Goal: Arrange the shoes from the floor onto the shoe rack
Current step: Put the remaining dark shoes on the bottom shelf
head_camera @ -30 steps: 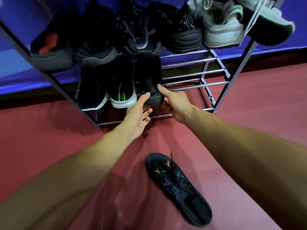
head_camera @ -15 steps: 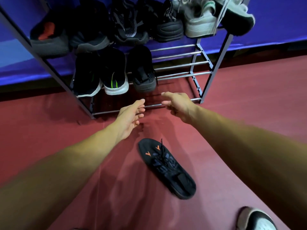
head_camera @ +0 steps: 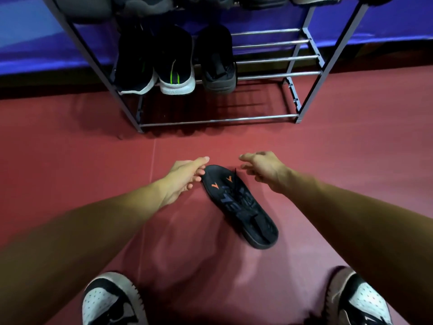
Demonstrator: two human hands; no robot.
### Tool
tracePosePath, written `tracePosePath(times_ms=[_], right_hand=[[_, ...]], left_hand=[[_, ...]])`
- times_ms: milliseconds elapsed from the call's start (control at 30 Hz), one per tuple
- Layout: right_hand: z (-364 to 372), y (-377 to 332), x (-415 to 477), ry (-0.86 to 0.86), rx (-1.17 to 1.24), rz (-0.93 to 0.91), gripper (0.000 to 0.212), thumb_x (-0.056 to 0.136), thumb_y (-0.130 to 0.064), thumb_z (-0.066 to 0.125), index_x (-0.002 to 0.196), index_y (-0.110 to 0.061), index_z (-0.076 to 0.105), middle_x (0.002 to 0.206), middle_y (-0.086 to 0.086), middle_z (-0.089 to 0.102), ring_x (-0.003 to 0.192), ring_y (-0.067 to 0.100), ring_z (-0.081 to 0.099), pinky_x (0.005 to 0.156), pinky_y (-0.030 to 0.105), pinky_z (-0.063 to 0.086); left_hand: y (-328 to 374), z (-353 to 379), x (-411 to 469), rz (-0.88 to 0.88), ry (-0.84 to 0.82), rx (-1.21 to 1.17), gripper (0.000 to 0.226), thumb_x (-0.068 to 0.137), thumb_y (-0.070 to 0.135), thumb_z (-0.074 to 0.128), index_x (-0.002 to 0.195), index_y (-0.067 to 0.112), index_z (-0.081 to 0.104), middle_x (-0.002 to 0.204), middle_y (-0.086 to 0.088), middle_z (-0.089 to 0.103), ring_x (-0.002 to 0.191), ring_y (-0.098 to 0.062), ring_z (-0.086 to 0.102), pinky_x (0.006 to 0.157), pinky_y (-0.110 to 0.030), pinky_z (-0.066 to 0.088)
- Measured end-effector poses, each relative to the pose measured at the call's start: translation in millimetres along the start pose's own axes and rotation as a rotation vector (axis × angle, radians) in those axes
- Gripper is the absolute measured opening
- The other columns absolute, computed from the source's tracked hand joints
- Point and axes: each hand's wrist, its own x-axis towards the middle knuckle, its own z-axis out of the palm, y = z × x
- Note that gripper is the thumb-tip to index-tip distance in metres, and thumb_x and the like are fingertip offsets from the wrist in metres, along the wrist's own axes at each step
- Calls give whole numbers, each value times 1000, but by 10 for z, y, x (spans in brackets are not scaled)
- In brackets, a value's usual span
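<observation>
A black shoe with orange marks (head_camera: pixel 239 202) lies on the red floor, toe pointing toward the rack. My left hand (head_camera: pixel 185 177) hovers at its toe, fingers relaxed and just touching the tip. My right hand (head_camera: pixel 262 168) hangs open a little above and to the right of the toe, holding nothing. The metal shoe rack (head_camera: pixel 307 73) stands ahead. Its lower shelf carries a black shoe with a white sole (head_camera: pixel 134 64), a black shoe with green stripes (head_camera: pixel 175 62) and a plain black shoe (head_camera: pixel 216 59). The right part of that shelf is bare rails.
The rack's upper shelf holds several shoes, mostly cut off at the top edge. A purple wall (head_camera: pixel 35 31) runs behind the rack. My own feet in black and white sneakers (head_camera: pixel 110 301) (head_camera: pixel 365 303) stand at the bottom of the view.
Both hands have let go of the plain black shoe on the lower shelf and drawn back and down to the black shoe on the floor. The view has tilted down.
</observation>
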Motion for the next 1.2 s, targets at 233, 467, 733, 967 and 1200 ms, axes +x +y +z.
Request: tracePosePath(times_ms=[233, 467, 733, 967, 1200], right_hand=[[52, 391, 38, -13, -285, 83, 11, 87, -16, 72, 85, -6, 66, 66, 5, 60, 53, 16, 51, 39, 16, 36], [112, 374, 267, -28, -507, 118, 33, 73, -26, 82, 99, -6, 77, 97, 13, 77, 92, 29, 73, 85, 38, 60], [75, 397, 312, -79, -393, 101, 16, 78, -12, 71, 89, -2, 68, 72, 0, 72, 73, 21, 69, 64, 22, 57], [47, 208, 191, -196, -562, 22, 6, 84, -14, 70, 85, -13, 65, 68, 2, 58, 54, 13, 50, 38, 15, 34], [110, 151, 82, -196, -686, -53, 15, 77, -17, 75, 89, -8, 75, 77, 5, 61, 72, 20, 55, 64, 26, 44]], left_hand=[[-350, 21, 81, -135, -45, 198, 43, 87, 58, 64, 107, 20, 68, 102, 5, 73, 84, -10, 65, 59, -22, 40], [-475, 205, 87, -210, -145, 229, 37, 89, 54, 65, 109, 23, 64, 109, 2, 71, 102, -11, 68, 70, -22, 46], [-419, 250, 164, -234, -121, 240, 31, 92, 48, 63, 103, 21, 58, 103, -2, 73, 94, -13, 69, 65, -23, 44], [-367, 213, 175, -220, -138, 362, 34, 93, 48, 59, 113, 27, 41, 95, -1, 74, 94, -13, 71, 69, -25, 46], [-294, 255, 152, -111, 20, 506, 80, 79, 45, 73, 142, 16, 34, 132, -8, 58, 120, -26, 57, 97, -36, 47]])
